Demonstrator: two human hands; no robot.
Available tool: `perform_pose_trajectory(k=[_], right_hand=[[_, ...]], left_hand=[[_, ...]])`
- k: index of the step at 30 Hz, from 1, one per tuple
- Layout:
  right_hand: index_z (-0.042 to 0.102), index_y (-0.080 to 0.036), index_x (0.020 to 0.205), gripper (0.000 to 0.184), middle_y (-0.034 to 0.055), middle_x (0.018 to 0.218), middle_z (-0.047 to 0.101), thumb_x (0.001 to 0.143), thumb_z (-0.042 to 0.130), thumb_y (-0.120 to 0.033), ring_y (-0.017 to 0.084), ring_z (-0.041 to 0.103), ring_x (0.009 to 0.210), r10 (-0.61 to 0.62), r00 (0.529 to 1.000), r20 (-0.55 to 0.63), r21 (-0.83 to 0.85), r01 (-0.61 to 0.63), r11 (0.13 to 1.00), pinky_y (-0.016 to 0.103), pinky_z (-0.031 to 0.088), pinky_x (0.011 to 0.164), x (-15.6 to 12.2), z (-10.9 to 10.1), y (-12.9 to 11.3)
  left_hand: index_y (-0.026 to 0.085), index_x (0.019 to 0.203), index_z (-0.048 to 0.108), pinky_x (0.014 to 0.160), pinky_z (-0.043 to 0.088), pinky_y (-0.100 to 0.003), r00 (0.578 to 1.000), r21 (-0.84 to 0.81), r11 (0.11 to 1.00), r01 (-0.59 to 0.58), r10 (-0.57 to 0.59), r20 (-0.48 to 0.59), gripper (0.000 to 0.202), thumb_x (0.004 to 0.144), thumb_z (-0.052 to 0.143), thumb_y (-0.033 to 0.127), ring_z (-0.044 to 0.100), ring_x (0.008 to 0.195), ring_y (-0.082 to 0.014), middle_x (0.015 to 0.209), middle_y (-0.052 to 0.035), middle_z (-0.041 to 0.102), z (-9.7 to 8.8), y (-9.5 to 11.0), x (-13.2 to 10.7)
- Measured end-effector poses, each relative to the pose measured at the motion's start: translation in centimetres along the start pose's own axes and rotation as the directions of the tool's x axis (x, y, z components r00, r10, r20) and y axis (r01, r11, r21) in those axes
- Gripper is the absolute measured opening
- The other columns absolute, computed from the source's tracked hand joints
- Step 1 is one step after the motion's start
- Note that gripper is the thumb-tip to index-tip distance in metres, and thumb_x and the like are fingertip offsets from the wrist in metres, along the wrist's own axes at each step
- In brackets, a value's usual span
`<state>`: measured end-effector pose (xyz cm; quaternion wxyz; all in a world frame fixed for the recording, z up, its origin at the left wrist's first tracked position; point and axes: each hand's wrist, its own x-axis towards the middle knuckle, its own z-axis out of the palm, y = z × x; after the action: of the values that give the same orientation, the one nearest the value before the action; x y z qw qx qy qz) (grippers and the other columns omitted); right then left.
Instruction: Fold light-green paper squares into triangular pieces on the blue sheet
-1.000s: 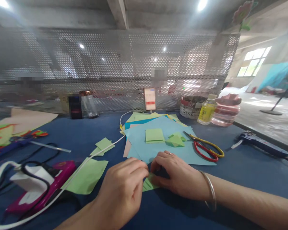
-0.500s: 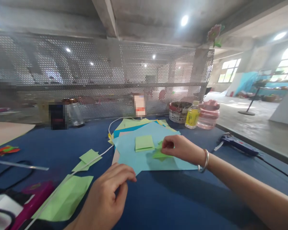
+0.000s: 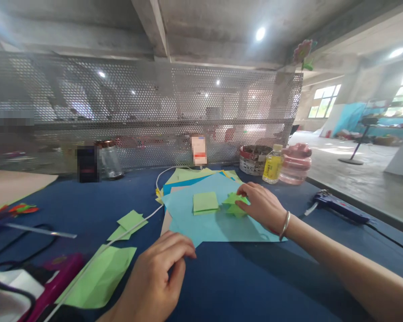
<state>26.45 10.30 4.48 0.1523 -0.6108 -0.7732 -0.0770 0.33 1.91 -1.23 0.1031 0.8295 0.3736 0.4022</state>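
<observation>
My right hand [image 3: 260,203], with a silver bangle at the wrist, is over a bright green spiky-edged paper piece [image 3: 233,206] lying on light blue paper [image 3: 204,228]. Its thumb and index finger are apart at the piece's right edge; the fingers cover part of it. Just left of that piece, a folded pale green paper square [image 3: 205,202] rests on the same blue sheet. My left hand [image 3: 157,273] is loosely curled above the table, thumb against the bent index finger, with nothing visible in it.
Green paper pieces [image 3: 100,277], a white cable [image 3: 121,235] and a magenta tool [image 3: 62,277] lie left. At the back stand a glass jar [image 3: 111,161], a phone-like screen [image 3: 199,150], a basket [image 3: 253,163], a yellow-labelled bottle [image 3: 272,167] and a pink jug [image 3: 295,165]. A dark blue corded tool [image 3: 342,208] lies right.
My right hand's pinched fingers have spread, and the spiky green paper piece now lies flatter and shows more fully. My left hand keeps its curled pose. The view has shifted slightly.
</observation>
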Motion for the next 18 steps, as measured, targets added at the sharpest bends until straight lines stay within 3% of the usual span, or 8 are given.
perform_pose_trajectory(k=[3, 7, 9, 12, 18], right_hand=[[0.061, -0.018, 0.107, 0.018, 0.0087, 0.109, 0.066, 0.091, 0.055, -0.026, 0.023, 0.057, 0.102, -0.163, 0.986, -0.024, -0.008, 0.163, 0.987, 0.033, 0.039, 0.084, 0.3, 0.3, -2.0], [0.06, -0.02, 0.113, 0.028, 0.0085, 0.111, 0.066, 0.087, 0.064, -0.027, 0.023, 0.057, 0.106, -0.358, 0.931, 0.078, -0.005, 0.359, 0.933, 0.033, 0.04, 0.087, 1.7, 2.5, -4.2], [0.063, -0.015, 0.106, 0.022, 0.0115, 0.103, 0.067, 0.086, 0.066, -0.023, 0.024, 0.06, 0.099, -0.375, 0.92, 0.113, -0.024, 0.38, 0.925, 0.036, 0.041, 0.086, 2.5, 3.7, -4.5], [0.064, -0.013, 0.096, 0.014, 0.0072, 0.095, 0.066, 0.092, 0.058, -0.025, 0.02, 0.062, 0.09, -0.401, 0.903, 0.157, -0.039, 0.411, 0.911, 0.038, 0.047, 0.085, 3.0, 4.5, -4.3], [0.063, -0.013, 0.094, 0.017, 0.0034, 0.092, 0.066, 0.095, 0.055, -0.028, 0.015, 0.063, 0.083, -0.429, 0.887, 0.17, 0.003, 0.435, 0.9, 0.034, 0.053, 0.077, 3.2, 3.7, -3.4]], left_hand=[[0.021, 0.081, 0.058, 0.076, 0.046, -0.03, 1.0, -0.024, 1.0, 0.013, -0.013, 0.002, 0.029, 0.087, 0.035, 0.005, 0.061, 0.083, -0.0177, 0.086, -0.0015, 0.065, 0.0, 0.1, 0.0], [0.02, 0.081, 0.06, 0.076, 0.046, -0.032, 0.999, 0.007, 1.0, 0.028, -0.028, 0.025, 0.029, 0.086, 0.035, 0.006, 0.06, 0.083, -0.019, 0.085, -0.0028, 0.065, -0.5, 0.4, 0.4], [0.019, 0.08, 0.061, 0.078, 0.046, -0.033, 0.998, 0.02, 0.998, 0.056, -0.057, 0.033, 0.029, 0.086, 0.035, 0.007, 0.06, 0.083, -0.0194, 0.084, -0.0031, 0.066, -0.9, 0.5, 0.7], [0.019, 0.079, 0.061, 0.078, 0.046, -0.032, 0.995, 0.017, 0.996, 0.093, -0.094, 0.03, 0.028, 0.085, 0.036, 0.007, 0.061, 0.083, -0.019, 0.084, -0.0033, 0.066, -1.3, 0.5, 1.1], [0.019, 0.079, 0.061, 0.079, 0.047, -0.033, 0.993, 0.014, 0.994, 0.111, -0.112, 0.046, 0.028, 0.085, 0.037, 0.008, 0.061, 0.084, -0.0194, 0.085, -0.003, 0.066, -1.3, 0.3, 1.2]])
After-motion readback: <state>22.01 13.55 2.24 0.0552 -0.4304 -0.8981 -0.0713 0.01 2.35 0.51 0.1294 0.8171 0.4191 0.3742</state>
